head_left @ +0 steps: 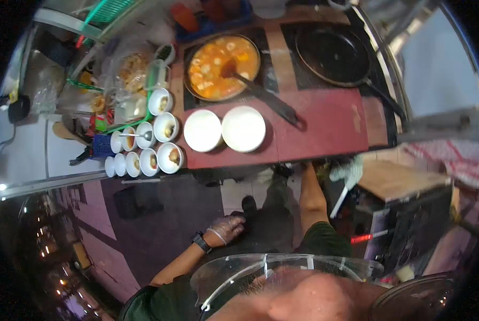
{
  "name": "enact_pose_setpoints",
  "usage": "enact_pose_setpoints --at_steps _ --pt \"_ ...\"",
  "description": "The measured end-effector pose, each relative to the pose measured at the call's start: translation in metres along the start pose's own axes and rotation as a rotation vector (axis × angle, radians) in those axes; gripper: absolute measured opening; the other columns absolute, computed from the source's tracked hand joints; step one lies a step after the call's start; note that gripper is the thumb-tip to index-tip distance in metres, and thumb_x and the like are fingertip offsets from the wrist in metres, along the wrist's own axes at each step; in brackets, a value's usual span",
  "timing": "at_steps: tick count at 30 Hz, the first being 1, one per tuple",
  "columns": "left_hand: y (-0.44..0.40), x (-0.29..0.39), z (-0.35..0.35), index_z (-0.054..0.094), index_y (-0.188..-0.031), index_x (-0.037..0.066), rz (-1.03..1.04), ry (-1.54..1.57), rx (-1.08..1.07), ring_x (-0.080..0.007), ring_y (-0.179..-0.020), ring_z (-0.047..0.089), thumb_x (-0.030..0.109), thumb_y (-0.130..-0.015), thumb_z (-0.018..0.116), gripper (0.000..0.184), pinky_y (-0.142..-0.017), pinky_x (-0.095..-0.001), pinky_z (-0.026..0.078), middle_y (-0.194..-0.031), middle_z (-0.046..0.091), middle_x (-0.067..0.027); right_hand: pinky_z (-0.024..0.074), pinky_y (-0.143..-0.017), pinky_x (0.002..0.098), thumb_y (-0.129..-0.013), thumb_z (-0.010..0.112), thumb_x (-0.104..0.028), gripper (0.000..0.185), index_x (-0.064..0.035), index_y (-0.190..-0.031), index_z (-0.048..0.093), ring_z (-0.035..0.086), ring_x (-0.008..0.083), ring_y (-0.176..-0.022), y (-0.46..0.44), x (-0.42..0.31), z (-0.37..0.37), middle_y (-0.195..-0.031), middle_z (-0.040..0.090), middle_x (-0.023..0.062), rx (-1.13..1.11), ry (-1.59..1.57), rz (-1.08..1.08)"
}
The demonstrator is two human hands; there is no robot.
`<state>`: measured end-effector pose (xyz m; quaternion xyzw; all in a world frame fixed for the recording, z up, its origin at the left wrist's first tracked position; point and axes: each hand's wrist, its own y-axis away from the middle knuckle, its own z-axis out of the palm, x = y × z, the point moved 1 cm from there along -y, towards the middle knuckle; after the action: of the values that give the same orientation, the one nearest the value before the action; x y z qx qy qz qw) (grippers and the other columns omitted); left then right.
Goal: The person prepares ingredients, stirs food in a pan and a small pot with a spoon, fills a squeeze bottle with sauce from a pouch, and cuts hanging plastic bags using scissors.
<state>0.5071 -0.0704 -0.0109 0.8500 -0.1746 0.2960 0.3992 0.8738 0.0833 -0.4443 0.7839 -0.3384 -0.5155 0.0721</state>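
Note:
My left hand, in a clear plastic glove with a dark watch at the wrist, hangs low in front of my body. Its fingers look loosely curled, and I see nothing in them. My right forearm reaches forward to the counter's front edge, where the hand is hidden. On the red counter above stand two large white bowls side by side. Behind them a pan of orange stew sits on a burner, with a dark-handled spatula lying in it.
An empty black frying pan sits on the right burner. Several small white bowls with ingredients cluster at left, one with a spoon. Bagged food lies behind them. A wooden board tops a dark cabinet at right.

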Motion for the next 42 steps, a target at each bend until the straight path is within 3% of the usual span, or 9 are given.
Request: enact_pose_setpoints --at_steps 8,17,19,22,27,30,32,36,42 --pt "0.02 -0.058 0.034 0.064 -0.114 0.005 0.24 0.053 -0.002 -0.0355 -0.097 0.067 0.023 -0.095 0.062 0.026 -0.082 -0.0431 0.053 -0.104 0.069 -0.0183 0.0465 -0.095 0.0518 -0.097 0.061 -0.026 0.051 -0.0026 -0.14 0.049 0.06 0.0446 -0.115 0.16 -0.032 -0.045 -0.126 0.063 0.0259 0.32 0.104 0.197" --pt "-0.012 -0.055 0.104 0.062 -0.109 0.008 0.312 0.006 -0.058 -0.0401 -0.099 0.064 0.035 -0.102 0.047 0.033 -0.084 -0.0452 0.05 -0.103 0.068 -0.0153 0.0486 -0.086 0.0505 -0.095 0.06 -0.023 0.033 0.0026 -0.116 0.06 0.064 0.0467 -0.101 0.385 -0.022 -0.046 -0.104 0.067 0.0294 0.458 0.2 0.322" --pt "-0.044 -0.082 0.165 0.059 -0.113 0.004 0.695 -0.127 0.151 -0.0393 -0.093 0.063 0.034 -0.103 0.048 0.034 -0.084 -0.0442 0.05 -0.096 0.067 -0.0178 0.0504 -0.082 0.0452 -0.096 0.056 -0.016 0.026 0.0033 -0.112 0.062 0.067 0.0378 -0.096 0.438 -0.042 -0.048 -0.1 0.068 0.0242 0.349 0.082 0.198" --pt "-0.044 -0.028 0.167 0.06 -0.117 0.002 0.23 0.436 -0.297 -0.0259 -0.093 0.063 0.042 -0.103 0.05 0.044 -0.086 -0.0389 0.049 -0.102 0.067 -0.0174 0.0492 -0.079 0.0346 -0.092 0.051 -0.001 0.015 0.0044 -0.102 0.061 0.059 0.0195 -0.086 0.508 -0.102 -0.054 -0.097 0.067 0.0134 0.211 -0.422 0.219" --pt "0.025 0.014 0.122 0.065 -0.108 0.001 0.252 0.641 -0.036 -0.0139 -0.091 0.061 0.033 -0.1 0.06 0.033 -0.084 -0.032 0.05 -0.098 0.069 -0.005 0.0449 -0.094 0.029 -0.094 0.051 0.003 0.021 0.0003 -0.114 0.057 0.056 0.0156 -0.103 0.593 -0.209 -0.072 -0.115 0.063 0.0067 -0.047 -0.772 -0.06" --pt "0.106 0.058 0.046 0.064 -0.108 0.004 0.391 0.965 0.076 -0.0124 -0.086 0.061 0.017 -0.101 0.059 0.016 -0.078 -0.0266 0.05 -0.093 0.067 -0.0035 0.0427 -0.102 0.0311 -0.097 0.051 0.0 0.031 0.0039 -0.127 0.054 0.055 0.0143 -0.115 0.618 -0.26 -0.118 -0.122 0.063 0.0125 -0.224 0.014 -0.533" --pt "0.106 0.041 0.027 0.063 -0.105 0.006 0.36 0.932 0.05 -0.011 -0.074 0.06 0.02 -0.101 0.06 0.015 -0.066 -0.0262 0.051 -0.086 0.065 -0.0026 0.0428 -0.103 0.0366 -0.094 0.057 -0.001 0.031 0.0015 -0.125 0.058 0.057 0.0197 -0.118 0.621 -0.341 -0.185 -0.123 0.062 0.016 -0.77 0.085 -0.086" --pt "0.142 0.056 -0.018 0.057 -0.099 0.008 0.202 0.974 -0.033 -0.0099 -0.042 0.047 0.021 -0.1 0.059 0.014 -0.038 -0.0255 0.04 -0.066 0.054 0.0006 0.0424 -0.1 0.0455 -0.077 0.073 -0.005 0.036 -0.0076 -0.112 0.066 0.056 0.0344 -0.114 0.576 -0.429 -0.215 -0.117 0.065 0.0096 0.256 0.603 -1.12" --pt "0.148 0.057 -0.049 0.053 -0.092 0.009 0.065 0.936 0.015 -0.0094 -0.04 0.045 0.025 -0.1 0.059 0.019 -0.036 -0.0256 0.037 -0.063 0.051 0.0011 0.0438 -0.093 0.0405 -0.081 0.062 -0.012 0.019 -0.0147 -0.1 0.063 0.056 0.0245 -0.105 0.477 -0.426 -0.181 -0.107 0.061 0.0038 0.194 1.029 -1.358"
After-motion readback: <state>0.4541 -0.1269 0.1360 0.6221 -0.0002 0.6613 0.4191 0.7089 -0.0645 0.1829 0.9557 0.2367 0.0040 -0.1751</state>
